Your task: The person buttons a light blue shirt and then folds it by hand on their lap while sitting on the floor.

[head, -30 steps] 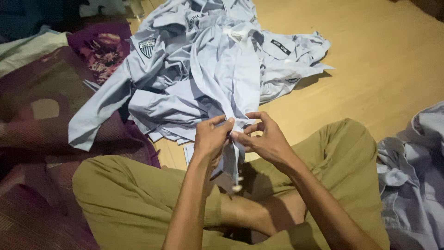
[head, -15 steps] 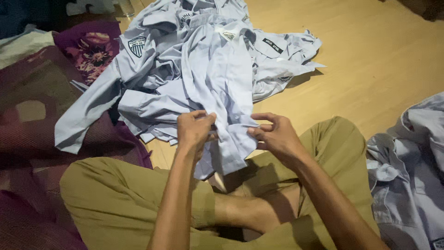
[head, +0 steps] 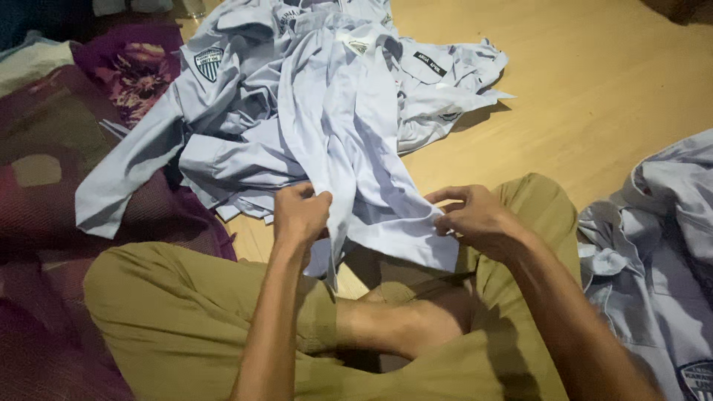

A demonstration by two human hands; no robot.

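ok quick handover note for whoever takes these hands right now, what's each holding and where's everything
Left hand: pinching the lower edge of the pale blue shirt.
Right hand: pinching the same hem further along, cloth spread between the two.
The shirt lies collar away on a heap of similar shirts on the wooden floor; more shirts lie on the right.
Done: hem taken up and spread.
Left: the shirt is not yet folded.

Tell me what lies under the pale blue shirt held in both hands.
Under the pale blue shirt, pinched by the left hand and right hand, lies a heap of similar crumpled blue shirts on the wooden floor. Whatever is beneath that heap is covered.
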